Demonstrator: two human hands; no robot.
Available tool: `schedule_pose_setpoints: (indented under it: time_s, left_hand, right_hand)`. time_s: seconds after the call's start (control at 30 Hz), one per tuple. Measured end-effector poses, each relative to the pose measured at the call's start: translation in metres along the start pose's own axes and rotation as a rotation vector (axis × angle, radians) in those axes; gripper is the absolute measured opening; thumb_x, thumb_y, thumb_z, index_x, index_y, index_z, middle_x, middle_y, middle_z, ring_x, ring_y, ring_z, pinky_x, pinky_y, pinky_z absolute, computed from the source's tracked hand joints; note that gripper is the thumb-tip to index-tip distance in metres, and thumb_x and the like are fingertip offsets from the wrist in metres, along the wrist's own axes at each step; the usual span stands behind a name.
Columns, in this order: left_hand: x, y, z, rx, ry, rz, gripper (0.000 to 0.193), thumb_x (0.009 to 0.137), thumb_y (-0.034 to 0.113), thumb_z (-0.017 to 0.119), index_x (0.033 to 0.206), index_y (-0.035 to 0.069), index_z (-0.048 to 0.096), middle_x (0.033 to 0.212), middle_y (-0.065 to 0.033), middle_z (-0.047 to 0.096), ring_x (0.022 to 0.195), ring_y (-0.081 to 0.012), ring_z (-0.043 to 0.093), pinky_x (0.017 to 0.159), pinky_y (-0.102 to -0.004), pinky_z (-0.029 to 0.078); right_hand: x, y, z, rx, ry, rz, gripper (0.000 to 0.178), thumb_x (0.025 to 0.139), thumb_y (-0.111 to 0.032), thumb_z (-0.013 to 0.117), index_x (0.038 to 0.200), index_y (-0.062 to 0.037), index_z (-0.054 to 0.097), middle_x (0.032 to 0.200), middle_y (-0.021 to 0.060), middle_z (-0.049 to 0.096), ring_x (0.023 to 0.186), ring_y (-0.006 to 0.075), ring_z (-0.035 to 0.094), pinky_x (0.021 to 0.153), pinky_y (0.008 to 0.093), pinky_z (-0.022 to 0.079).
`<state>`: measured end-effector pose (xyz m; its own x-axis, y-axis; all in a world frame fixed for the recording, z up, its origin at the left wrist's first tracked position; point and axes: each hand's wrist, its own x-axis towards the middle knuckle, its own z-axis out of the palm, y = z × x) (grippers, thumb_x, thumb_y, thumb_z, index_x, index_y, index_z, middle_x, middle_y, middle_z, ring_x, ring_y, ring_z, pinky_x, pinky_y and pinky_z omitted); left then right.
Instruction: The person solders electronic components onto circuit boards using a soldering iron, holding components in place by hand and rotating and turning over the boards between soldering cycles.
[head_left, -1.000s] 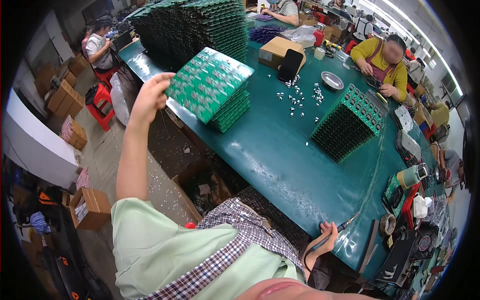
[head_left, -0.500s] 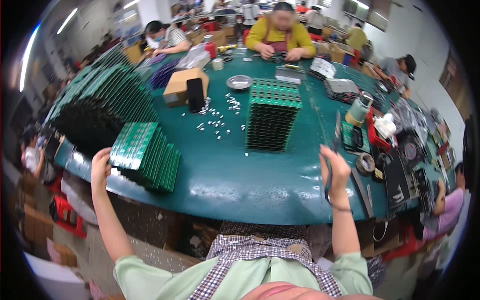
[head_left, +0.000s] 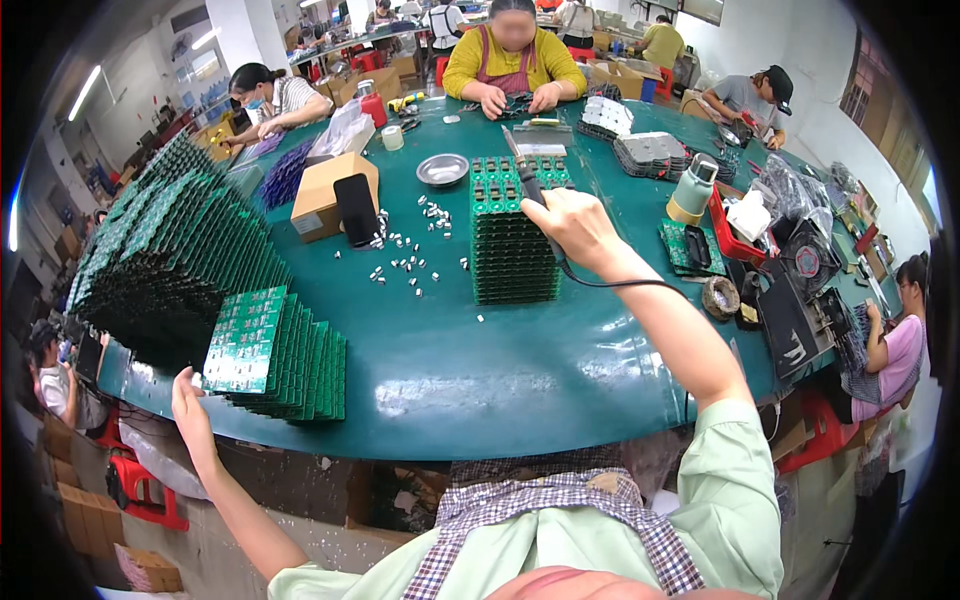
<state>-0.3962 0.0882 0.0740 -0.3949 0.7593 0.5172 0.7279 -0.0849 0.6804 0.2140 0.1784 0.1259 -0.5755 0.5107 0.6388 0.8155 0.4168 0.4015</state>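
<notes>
My right hand (head_left: pixel 572 228) is closed around a soldering iron (head_left: pixel 535 195) with a black handle and cable. Its metal tip points up and away, above a tall stack of green circuit boards (head_left: pixel 515 255) in the middle of the table. Over at the lower left, my left hand (head_left: pixel 192 408) is beside the near corner of a smaller stack of tilted circuit boards (head_left: pixel 243 340). Its thumb and fingers look apart; whether they touch the board I cannot tell. Small silver-white parts (head_left: pixel 405 262) lie scattered left of the tall stack.
A large mass of circuit boards (head_left: pixel 170 250) leans at the left. Beyond the loose parts are a phone (head_left: pixel 355 210), a cardboard box (head_left: pixel 322 205) and a metal dish (head_left: pixel 442 170). At right stand a bottle (head_left: pixel 692 188) and a red tray (head_left: pixel 728 235). Across the table a co-worker (head_left: pixel 515 65) handles dark parts.
My right hand has swung left and away with the soldering iron, from the right side of the table to above the tall stack. My left hand has shifted slightly down the smaller stack's side.
</notes>
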Motion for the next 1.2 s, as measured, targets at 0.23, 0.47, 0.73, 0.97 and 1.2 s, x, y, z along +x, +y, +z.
schedule_pose_setpoints:
  time_s: [0.23, 0.47, 0.73, 0.97, 1.2]
  left_hand:
    - [-0.089, 0.068, -0.039, -0.971, -0.302, -0.355, 0.039, 0.102, 0.033, 0.034, 0.124, 0.003, 0.048, 0.057, 0.0016, 0.038, 0.043, -0.0026, 0.022, 0.039, -0.0180, 0.017]
    - [-0.146, 0.082, -0.027, -1.202, -0.482, -0.243, 0.040, 0.101, 0.038, 0.034, 0.116, 0.004, 0.050, 0.051, -0.0018, 0.038, 0.039, -0.0058, 0.027, 0.037, -0.0197, 0.020]
    - [-0.183, 0.154, 0.072, -1.031, -0.733, -0.139, 0.041, 0.100, 0.029, 0.037, 0.114, -0.005, 0.055, 0.067, -0.0036, 0.049, 0.059, -0.0076, 0.040, 0.053, -0.0207, 0.026]
    - [-0.218, 0.205, 0.150, -0.667, -0.391, 0.195, 0.018, 0.091, 0.007, 0.055, 0.104, 0.000, 0.064, 0.069, -0.0056, 0.052, 0.057, -0.0110, 0.045, 0.051, -0.0245, 0.036]
    - [-0.258, 0.262, 0.185, -0.653, -0.606, 0.414, 0.040, 0.069, -0.007, 0.068, 0.108, 0.002, 0.064, 0.091, -0.0099, 0.067, 0.056, -0.0155, 0.054, 0.052, -0.0245, 0.044]
  right_hand:
    - [0.006, 0.005, 0.006, -0.092, 0.006, -0.071, 0.017, 0.075, -0.012, 0.058, 0.091, -0.0129, 0.056, 0.067, 0.0021, 0.053, 0.064, 0.0178, 0.061, 0.055, 0.0297, 0.050]
    - [0.007, 0.022, 0.010, -0.216, 0.116, -0.050, 0.020, 0.075, -0.010, 0.058, 0.096, -0.0125, 0.057, 0.068, 0.0027, 0.054, 0.064, 0.0179, 0.060, 0.053, 0.0289, 0.050]
    - [-0.013, 0.080, -0.070, -0.277, 0.343, -0.039, 0.040, 0.072, -0.002, 0.061, 0.110, -0.0148, 0.061, 0.073, 0.0056, 0.060, 0.069, 0.0198, 0.063, 0.055, 0.0324, 0.050]
    - [-0.105, 0.028, -0.220, -0.210, 0.140, 0.038, 0.021, 0.081, 0.007, 0.059, 0.098, -0.0028, 0.065, 0.082, 0.0134, 0.069, 0.068, 0.0249, 0.066, 0.059, 0.0306, 0.052]
    - [-0.235, -0.096, -0.206, 0.572, -0.067, 0.822, 0.016, 0.078, -0.005, 0.060, 0.092, -0.0107, 0.064, 0.095, 0.0099, 0.070, 0.078, 0.0200, 0.067, 0.074, 0.0289, 0.051]
